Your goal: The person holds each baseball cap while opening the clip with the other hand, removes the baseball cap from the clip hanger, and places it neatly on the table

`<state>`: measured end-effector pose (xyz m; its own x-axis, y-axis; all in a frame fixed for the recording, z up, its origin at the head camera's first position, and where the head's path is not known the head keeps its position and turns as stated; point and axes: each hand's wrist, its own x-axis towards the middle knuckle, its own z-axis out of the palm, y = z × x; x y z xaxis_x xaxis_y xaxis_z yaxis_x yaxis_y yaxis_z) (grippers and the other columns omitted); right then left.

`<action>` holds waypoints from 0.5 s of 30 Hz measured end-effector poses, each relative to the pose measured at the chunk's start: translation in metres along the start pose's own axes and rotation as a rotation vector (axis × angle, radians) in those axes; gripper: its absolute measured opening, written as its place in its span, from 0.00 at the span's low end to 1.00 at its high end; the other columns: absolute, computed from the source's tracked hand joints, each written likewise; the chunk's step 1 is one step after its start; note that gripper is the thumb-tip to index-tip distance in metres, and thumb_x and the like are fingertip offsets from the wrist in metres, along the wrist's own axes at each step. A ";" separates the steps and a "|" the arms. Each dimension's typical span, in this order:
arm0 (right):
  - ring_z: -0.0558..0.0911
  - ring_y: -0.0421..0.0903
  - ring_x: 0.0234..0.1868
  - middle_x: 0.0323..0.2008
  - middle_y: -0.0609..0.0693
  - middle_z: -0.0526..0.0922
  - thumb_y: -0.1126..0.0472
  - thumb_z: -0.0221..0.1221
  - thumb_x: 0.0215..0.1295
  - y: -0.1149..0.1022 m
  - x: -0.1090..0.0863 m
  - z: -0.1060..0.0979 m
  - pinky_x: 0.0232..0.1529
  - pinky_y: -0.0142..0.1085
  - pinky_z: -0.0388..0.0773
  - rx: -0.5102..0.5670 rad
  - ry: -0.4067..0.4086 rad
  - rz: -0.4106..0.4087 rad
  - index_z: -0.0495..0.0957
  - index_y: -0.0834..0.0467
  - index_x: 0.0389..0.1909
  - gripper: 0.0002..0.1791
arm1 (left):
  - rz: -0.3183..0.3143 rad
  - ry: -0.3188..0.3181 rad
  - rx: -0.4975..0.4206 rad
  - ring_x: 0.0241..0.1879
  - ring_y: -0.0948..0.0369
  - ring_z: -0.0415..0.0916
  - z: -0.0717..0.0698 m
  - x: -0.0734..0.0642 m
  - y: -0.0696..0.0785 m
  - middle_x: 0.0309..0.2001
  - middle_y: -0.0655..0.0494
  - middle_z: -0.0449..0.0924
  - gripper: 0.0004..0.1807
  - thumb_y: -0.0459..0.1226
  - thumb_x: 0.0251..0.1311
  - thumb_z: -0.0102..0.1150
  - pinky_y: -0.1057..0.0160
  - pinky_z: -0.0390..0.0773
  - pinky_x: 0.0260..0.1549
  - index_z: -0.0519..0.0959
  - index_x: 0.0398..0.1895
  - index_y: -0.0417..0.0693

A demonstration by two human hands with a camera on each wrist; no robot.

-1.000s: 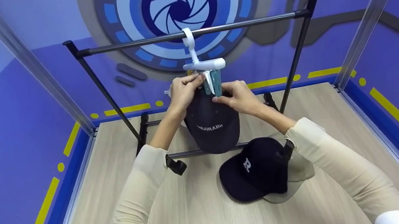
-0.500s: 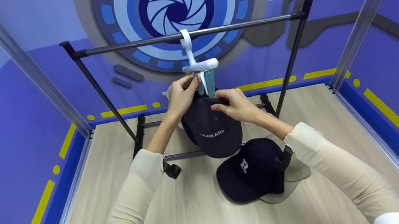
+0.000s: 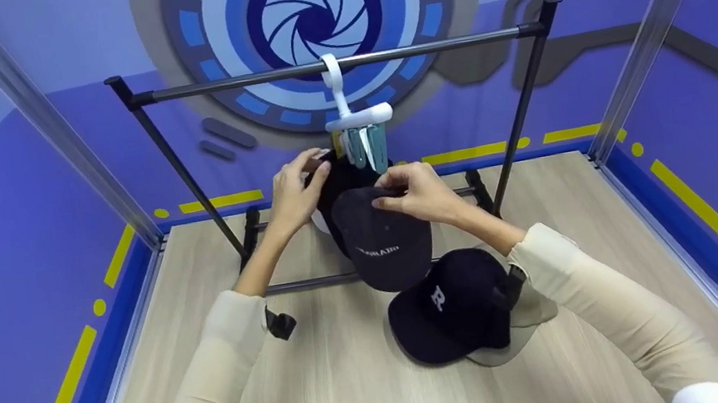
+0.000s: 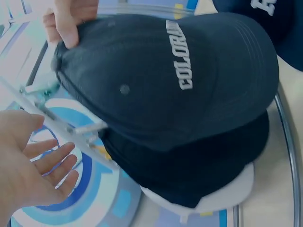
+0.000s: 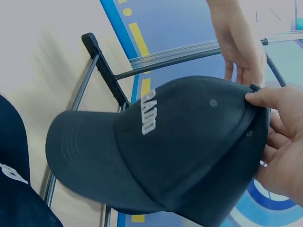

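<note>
My right hand [image 3: 424, 194] pinches the top of a dark cap [image 3: 383, 236] with white COLORADO lettering. The thumb presses on the crown in the right wrist view, with the fingers curled behind its edge. The cap hangs brim down, apart from the green clips [image 3: 371, 146] of the white hanger [image 3: 358, 117] above. My left hand [image 4: 42, 161] holds nothing; its fingers are spread and relaxed beside the hanger. A second dark cap [image 4: 189, 175] hangs behind the first, and a white brim [image 4: 227, 191] shows behind that.
The hanger hooks over the black rack's top bar [image 3: 436, 47]. A black cap [image 3: 456, 306] with a white R lies on the wooden table [image 3: 328, 386], partly over a beige cap [image 3: 534, 317]. Blue patterned walls [image 3: 22, 225] stand around.
The COLORADO cap has come down and away from the clips in my right hand. My left hand has let go of the clip and moved left and slightly down.
</note>
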<state>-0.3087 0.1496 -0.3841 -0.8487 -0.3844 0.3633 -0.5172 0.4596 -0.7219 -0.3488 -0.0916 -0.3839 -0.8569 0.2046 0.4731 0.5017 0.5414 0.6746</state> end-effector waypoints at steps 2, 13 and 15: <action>0.83 0.41 0.33 0.34 0.55 0.89 0.63 0.71 0.61 -0.001 -0.001 0.000 0.37 0.28 0.76 0.002 0.001 0.003 0.87 0.62 0.36 0.06 | 0.007 0.021 0.081 0.60 0.42 0.76 -0.005 -0.005 -0.008 0.60 0.39 0.82 0.27 0.43 0.73 0.55 0.43 0.72 0.63 0.72 0.71 0.43; 0.80 0.39 0.26 0.31 0.55 0.88 0.67 0.70 0.57 -0.016 -0.008 0.008 0.30 0.27 0.74 0.089 -0.013 0.018 0.80 0.62 0.27 0.07 | 0.011 -0.092 0.585 0.81 0.36 0.38 -0.033 -0.049 -0.064 0.82 0.38 0.45 0.43 0.54 0.71 0.57 0.35 0.39 0.78 0.52 0.83 0.52; 0.79 0.40 0.25 0.30 0.55 0.87 0.67 0.70 0.57 -0.019 -0.009 0.008 0.29 0.27 0.73 0.092 -0.009 0.023 0.80 0.61 0.27 0.07 | 0.004 -0.116 0.601 0.81 0.36 0.36 -0.036 -0.058 -0.073 0.82 0.38 0.44 0.43 0.55 0.71 0.57 0.34 0.38 0.78 0.53 0.82 0.51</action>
<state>-0.2901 0.1382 -0.3788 -0.8588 -0.3823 0.3410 -0.4851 0.3928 -0.7813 -0.3311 -0.1728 -0.4401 -0.8796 0.2767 0.3869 0.3792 0.8989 0.2194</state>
